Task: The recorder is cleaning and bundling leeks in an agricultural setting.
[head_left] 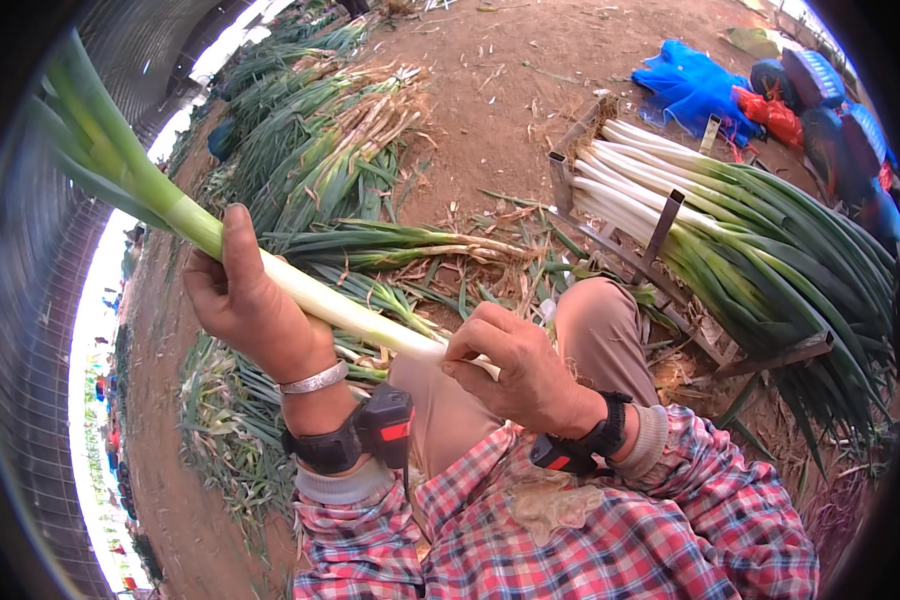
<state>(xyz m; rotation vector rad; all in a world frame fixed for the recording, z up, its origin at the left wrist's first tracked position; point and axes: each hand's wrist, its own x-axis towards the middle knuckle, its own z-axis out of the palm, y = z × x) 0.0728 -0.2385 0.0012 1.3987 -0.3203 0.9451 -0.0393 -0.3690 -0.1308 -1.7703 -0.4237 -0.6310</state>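
Observation:
A long green onion slants across my lap, its green leaves toward the upper left and its white stalk toward the lower right. My left hand is closed round it where the green turns pale, thumb pointing up. At the white lower end, the fingers of my right hand pinch the stalk. The very tip is partly hidden behind those fingers. Dark straps with small boxes sit on both wrists, and a silvery bracelet is on the left one.
A metal rack at right holds a stack of cleaned green onions. Untrimmed onions lie heaped at far left, with leaf scraps nearer. Blue plastic sheeting and a red bag lie at far right.

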